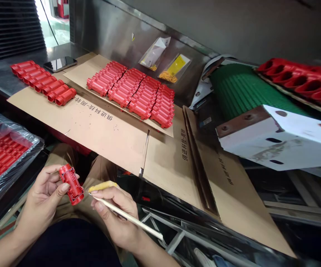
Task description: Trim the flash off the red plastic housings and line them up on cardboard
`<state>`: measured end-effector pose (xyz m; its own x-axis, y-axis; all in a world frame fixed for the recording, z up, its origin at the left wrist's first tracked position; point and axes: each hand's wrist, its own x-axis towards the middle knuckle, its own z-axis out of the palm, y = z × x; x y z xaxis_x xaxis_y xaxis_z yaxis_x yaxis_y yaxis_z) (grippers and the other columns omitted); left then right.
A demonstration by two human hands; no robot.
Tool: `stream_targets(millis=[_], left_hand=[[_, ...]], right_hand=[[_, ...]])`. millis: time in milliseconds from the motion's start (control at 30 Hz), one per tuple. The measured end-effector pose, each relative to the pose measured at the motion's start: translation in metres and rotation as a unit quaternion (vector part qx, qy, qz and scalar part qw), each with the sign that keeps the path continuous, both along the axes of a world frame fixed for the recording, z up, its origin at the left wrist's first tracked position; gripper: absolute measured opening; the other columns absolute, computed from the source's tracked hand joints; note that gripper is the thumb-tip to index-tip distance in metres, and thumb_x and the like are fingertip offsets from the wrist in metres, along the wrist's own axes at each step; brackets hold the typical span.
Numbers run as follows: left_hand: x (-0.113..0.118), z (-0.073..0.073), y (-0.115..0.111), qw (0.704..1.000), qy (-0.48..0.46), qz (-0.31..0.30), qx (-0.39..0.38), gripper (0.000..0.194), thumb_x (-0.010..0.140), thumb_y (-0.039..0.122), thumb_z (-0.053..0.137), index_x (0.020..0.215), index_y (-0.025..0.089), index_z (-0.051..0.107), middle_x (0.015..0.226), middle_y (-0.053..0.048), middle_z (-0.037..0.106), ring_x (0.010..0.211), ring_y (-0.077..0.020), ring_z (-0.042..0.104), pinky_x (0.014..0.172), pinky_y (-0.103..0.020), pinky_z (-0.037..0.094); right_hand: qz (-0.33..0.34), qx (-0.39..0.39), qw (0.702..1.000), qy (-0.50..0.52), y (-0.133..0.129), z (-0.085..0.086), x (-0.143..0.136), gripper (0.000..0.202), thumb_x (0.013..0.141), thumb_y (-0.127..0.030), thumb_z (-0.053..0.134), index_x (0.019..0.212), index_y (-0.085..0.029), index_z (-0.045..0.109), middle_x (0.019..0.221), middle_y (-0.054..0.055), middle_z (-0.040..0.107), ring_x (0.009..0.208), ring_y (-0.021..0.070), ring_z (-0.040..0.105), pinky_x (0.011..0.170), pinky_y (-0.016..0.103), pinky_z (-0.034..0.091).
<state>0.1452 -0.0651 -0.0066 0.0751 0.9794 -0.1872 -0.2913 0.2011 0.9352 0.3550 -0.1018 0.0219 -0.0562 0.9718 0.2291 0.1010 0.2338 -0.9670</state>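
holds a red tube (70, 181) in the left hand (43, 193), pinched with the thumb pressed on its left edge and the fingers curled behind. slopes lengthwise through that pinch, from a far end ahead and slightly left of the thumb tip to a near end back toward the body and slightly right. grips a pale stick (138, 222) in the right hand (115, 211), pen-like between thumb and fingers, with a yellow cover (103, 185) over the forefinger. points the stick leftward at the tube's lower right side, across its long axis rather than along it. sits the tube inside the left grasp, so nearer to that hand, and just left of the right fingertips. cannot tell contact from a small gap at the tip. spreads cardboard (107, 135) ahead of both hands, with tube rows (129, 92) farther beyond the fingers and a shorter row (43, 82) beyond the left ones. stands a lined bin (35, 144) of red pieces left of the left fingers.
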Motion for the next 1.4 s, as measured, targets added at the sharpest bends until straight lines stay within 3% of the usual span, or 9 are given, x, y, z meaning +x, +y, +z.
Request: stream_targets(millis=[333,633,933,1100,1233,1400], left_hand=[[-0.0013,0.0023,-0.0022,1.000,0.024,0.016,0.011,0.035,0.091,0.031,0.085,0.121,0.026,0.068,0.105,-0.004,0.082,0.093,-0.0188,0.080,0.084,-0.026,0.066],[0.0002,0.0029,-0.0009,0.997,0.059,0.023,0.043,0.036,0.089,0.031,0.086,0.121,0.025,0.069,0.107,-0.008,0.083,0.093,-0.0251,0.082,0.080,-0.032,0.069],[0.0014,-0.0014,-0.0048,0.995,0.081,0.041,0.050,0.034,0.086,0.031,0.088,0.116,0.025,0.073,0.106,-0.008,0.082,0.093,-0.0244,0.080,0.079,-0.030,0.067],[0.0004,-0.0001,-0.0030,0.998,0.044,0.042,0.032,0.034,0.087,0.031,0.088,0.116,0.025,0.071,0.103,-0.006,0.082,0.088,-0.0225,0.080,0.076,-0.030,0.067],[-0.0041,-0.0014,0.0017,1.000,-0.012,0.006,0.022,0.035,0.091,0.029,0.084,0.122,0.029,0.067,0.105,-0.005,0.082,0.095,-0.0235,0.080,0.080,-0.033,0.068],[-0.0041,-0.0016,0.0032,0.999,-0.035,0.007,-0.017,0.036,0.092,0.031,0.084,0.123,0.027,0.065,0.104,-0.005,0.082,0.092,-0.0230,0.080,0.077,-0.031,0.067]], right_hand=[[-0.009,0.011,0.999,-0.036,0.0023,0.0026,-0.0019,0.008,0.098,-0.022,0.071,0.104,-0.020,0.076,0.096,0.009,0.083,0.089,0.0222,0.081,0.080,0.034,0.066],[-0.008,0.016,0.998,-0.057,0.0013,0.0040,-0.0011,0.008,0.096,-0.018,0.071,0.104,-0.020,0.076,0.094,0.008,0.082,0.086,0.0202,0.079,0.079,0.033,0.063],[-0.006,-0.034,0.995,-0.091,-0.0019,0.0094,0.0007,0.010,0.100,-0.025,0.068,0.098,-0.019,0.076,0.088,0.007,0.079,0.081,0.0189,0.076,0.072,0.030,0.061],[0.000,-0.075,0.997,-0.030,-0.0035,0.0080,0.0012,0.016,0.103,-0.033,0.068,0.099,-0.019,0.076,0.084,0.006,0.079,0.080,0.0189,0.078,0.070,0.028,0.063],[0.010,-0.025,0.999,0.037,-0.0027,0.0092,0.0017,0.016,0.105,-0.034,0.067,0.109,-0.020,0.076,0.096,0.008,0.080,0.078,0.0183,0.080,0.071,0.031,0.068],[0.033,0.091,0.992,-0.078,-0.0036,0.0114,0.0034,0.017,0.104,-0.021,0.068,0.119,-0.022,0.075,0.102,0.009,0.084,0.101,0.0226,0.080,0.090,0.036,0.068]])
